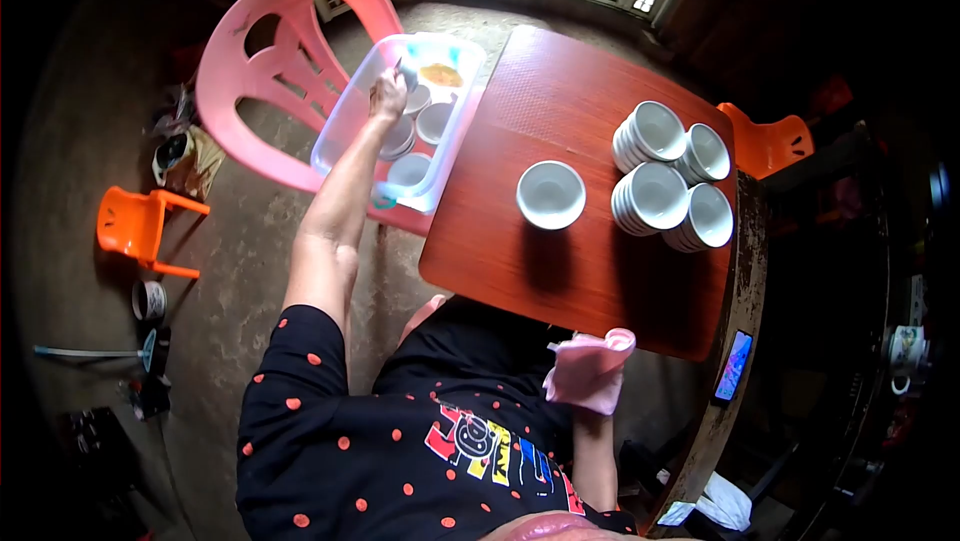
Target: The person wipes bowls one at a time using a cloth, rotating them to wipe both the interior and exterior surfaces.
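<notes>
My left hand (388, 96) reaches into a clear plastic bin (330, 146), its fingers closed on the rim of a pale bowl (408, 74) near the far end. More white bowls sit in the bin, one of them a bowl (409, 170) at the near end. My right hand is below the table's near edge, covered by a pink cloth (588, 373) that it grips; its fingers are hidden. On the reddish-brown table (490, 231) stands a single white bowl (551, 195). Several stacks of white bowls (655, 197) stand together at the table's right side.
The bin rests on a pink plastic chair (222, 91) against the table's left edge. Small orange chairs stand on the floor at left (130, 224) and behind the table at right (770, 141). A phone (735, 366) lies on a wooden ledge along the right.
</notes>
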Action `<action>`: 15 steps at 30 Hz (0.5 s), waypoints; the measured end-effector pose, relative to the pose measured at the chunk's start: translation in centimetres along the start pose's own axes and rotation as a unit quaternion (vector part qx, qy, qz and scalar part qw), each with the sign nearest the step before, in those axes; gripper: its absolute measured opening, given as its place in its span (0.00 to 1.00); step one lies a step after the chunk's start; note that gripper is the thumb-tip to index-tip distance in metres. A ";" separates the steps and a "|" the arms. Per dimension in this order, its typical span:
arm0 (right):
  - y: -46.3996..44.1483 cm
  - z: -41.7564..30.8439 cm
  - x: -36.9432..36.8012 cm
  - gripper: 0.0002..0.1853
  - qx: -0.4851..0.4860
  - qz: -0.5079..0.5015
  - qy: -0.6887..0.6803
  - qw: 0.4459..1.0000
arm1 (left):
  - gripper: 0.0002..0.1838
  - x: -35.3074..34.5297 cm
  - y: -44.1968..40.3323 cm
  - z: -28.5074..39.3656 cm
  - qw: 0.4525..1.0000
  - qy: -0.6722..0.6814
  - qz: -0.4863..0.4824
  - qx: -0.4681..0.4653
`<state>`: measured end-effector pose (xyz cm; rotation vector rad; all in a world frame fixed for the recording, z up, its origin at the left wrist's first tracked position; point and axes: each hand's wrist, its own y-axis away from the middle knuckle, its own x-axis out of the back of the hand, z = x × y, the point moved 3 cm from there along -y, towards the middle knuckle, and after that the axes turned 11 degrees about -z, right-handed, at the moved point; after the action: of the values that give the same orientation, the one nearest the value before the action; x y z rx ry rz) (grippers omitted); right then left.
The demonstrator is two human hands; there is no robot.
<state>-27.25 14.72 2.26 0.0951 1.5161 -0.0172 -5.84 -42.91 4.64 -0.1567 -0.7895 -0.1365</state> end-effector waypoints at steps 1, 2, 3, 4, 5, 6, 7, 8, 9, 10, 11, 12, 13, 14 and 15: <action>-0.7 -0.5 -1.1 0.31 0.060 -0.010 0.155 0.986 | 0.17 1.8 1.2 1.2 0.993 0.109 0.023 0.038; -1.3 -1.0 -2.4 0.30 0.121 0.005 0.305 0.945 | 0.18 3.4 3.2 2.5 0.968 0.239 0.063 0.038; -3.8 0.3 -8.1 0.30 0.149 -0.045 0.495 0.855 | 0.15 4.2 4.0 2.0 0.931 0.363 0.031 -0.014; -6.2 1.7 -13.8 0.30 0.202 -0.070 0.652 0.728 | 0.13 5.7 6.7 3.7 0.889 0.457 0.017 -0.022; -6.5 1.2 -14.0 0.29 0.237 -0.041 0.592 0.769 | 0.12 7.4 10.1 6.5 0.836 0.548 0.003 -0.035; -6.8 0.7 -14.2 0.27 0.277 -0.016 0.528 0.803 | 0.11 8.1 12.8 7.7 0.808 0.585 -0.036 -0.062; -6.6 -2.0 -12.3 0.25 0.288 0.064 0.383 0.875 | 0.11 8.7 15.6 9.0 0.776 0.620 -0.077 -0.091; -6.6 -2.0 -11.9 0.24 0.312 0.059 0.541 0.778 | 0.11 9.7 19.3 11.4 0.775 0.615 -0.110 -0.097; -6.6 -1.9 -11.5 0.24 0.344 0.087 0.693 0.628 | 0.12 10.1 23.4 13.7 0.771 0.611 -0.145 -0.103; -6.5 -1.7 -11.0 0.24 0.385 0.123 0.783 0.473 | 0.12 9.5 26.7 15.1 0.773 0.599 -0.181 -0.105; -6.8 0.4 -12.9 0.23 0.369 0.047 0.826 0.423 | 0.11 8.8 29.6 16.3 0.773 0.587 -0.217 -0.108; -7.1 2.7 -14.7 0.22 0.353 -0.036 0.857 0.375 | 0.11 8.2 32.1 17.2 0.828 0.484 -0.244 -0.141; -8.5 6.5 -18.0 0.19 0.322 -0.087 0.869 0.365 | 0.10 7.6 34.3 17.8 0.871 0.375 -0.265 -0.174; -9.7 8.4 -19.2 0.18 0.329 -0.140 0.901 0.247 | 0.11 7.2 36.8 18.2 0.853 0.377 -0.300 -0.201; -10.1 9.5 -20.1 0.18 0.330 -0.186 0.917 0.124 | 0.12 7.0 38.6 18.6 0.833 0.375 -0.336 -0.229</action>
<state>-19.57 3.01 22.29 0.6454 3.9275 -1.6793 -6.96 -2.00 19.13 -0.2506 0.0291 -1.0045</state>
